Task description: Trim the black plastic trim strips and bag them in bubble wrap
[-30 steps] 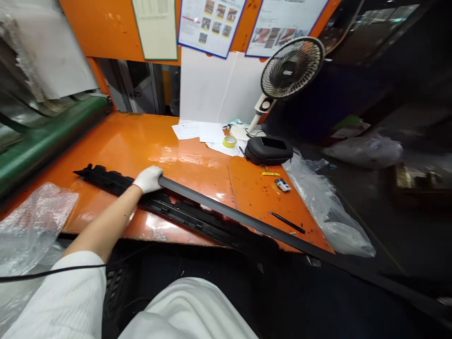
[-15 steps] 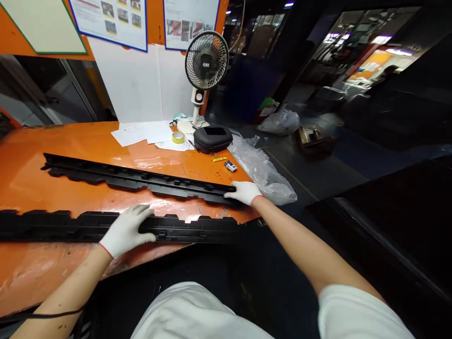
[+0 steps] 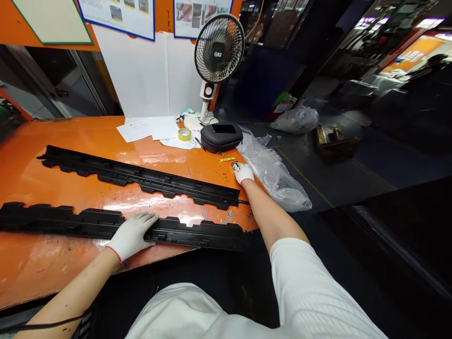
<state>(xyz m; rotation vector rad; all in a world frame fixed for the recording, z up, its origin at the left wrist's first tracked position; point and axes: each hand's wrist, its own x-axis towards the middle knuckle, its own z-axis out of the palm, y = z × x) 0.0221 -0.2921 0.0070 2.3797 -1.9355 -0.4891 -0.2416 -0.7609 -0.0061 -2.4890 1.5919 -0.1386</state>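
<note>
Two long black plastic trim strips lie on the orange table. My left hand, in a white glove, rests flat on the near strip. The far strip lies free, parallel behind it. My right hand, also gloved, reaches to the table's right side and closes over a small white and black object next to a yellow tag. How firmly it holds that object I cannot tell.
At the back right stand a desk fan, a black zip case, a roll of yellow tape and loose papers. A clear plastic bag hangs off the table's right edge. Posters hang on the wall.
My right hand left the end of the far strip and moved back right to the small object. My left hand stayed on the near strip. The view shifted slightly.
</note>
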